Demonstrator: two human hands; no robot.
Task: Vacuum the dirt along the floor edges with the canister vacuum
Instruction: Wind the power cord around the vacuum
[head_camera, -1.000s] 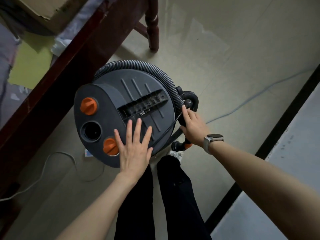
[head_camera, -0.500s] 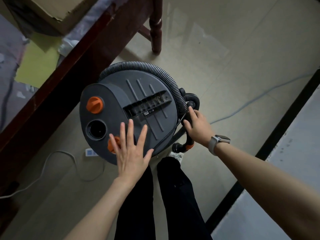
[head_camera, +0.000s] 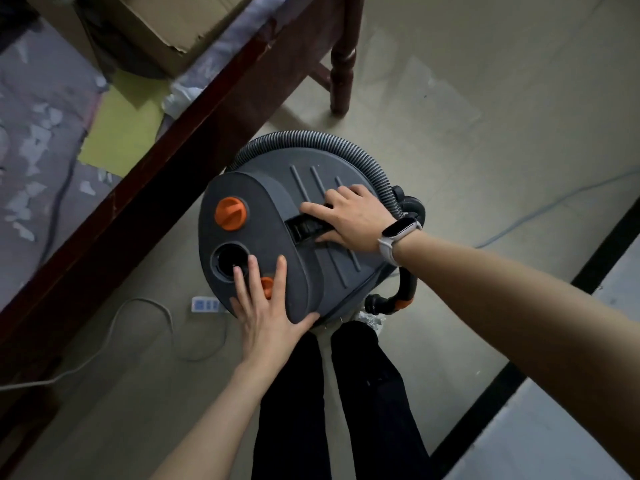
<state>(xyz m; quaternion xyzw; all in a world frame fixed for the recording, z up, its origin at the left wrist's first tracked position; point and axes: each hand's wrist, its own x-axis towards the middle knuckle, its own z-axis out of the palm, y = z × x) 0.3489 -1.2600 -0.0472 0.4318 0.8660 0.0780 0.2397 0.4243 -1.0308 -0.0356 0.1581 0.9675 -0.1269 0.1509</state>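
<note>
A grey canister vacuum (head_camera: 273, 216) with orange knobs stands on the floor in front of my legs. Its ribbed grey hose (head_camera: 332, 143) curls around the far side of the lid down to an orange-tipped handle piece (head_camera: 398, 301) at the right. My left hand (head_camera: 266, 306) lies flat, fingers spread, on the near edge of the lid, covering one orange knob and touching the round black port (head_camera: 227, 259). My right hand (head_camera: 349, 216), with a watch on its wrist, rests over the recessed black carry handle (head_camera: 304, 230), fingers curled at its edge.
A dark wooden bed frame (head_camera: 145, 202) runs diagonally at left, with a turned leg (head_camera: 343, 64) beyond the vacuum. A white power strip (head_camera: 206, 304) and white cable (head_camera: 145, 327) lie on the floor left of the vacuum. A black floor strip (head_camera: 519, 372) and a blue cable (head_camera: 554, 206) run at right.
My right hand left the hose end at the right and moved onto the carry handle on the lid. My left hand slid toward the near left edge, over the orange knob.
</note>
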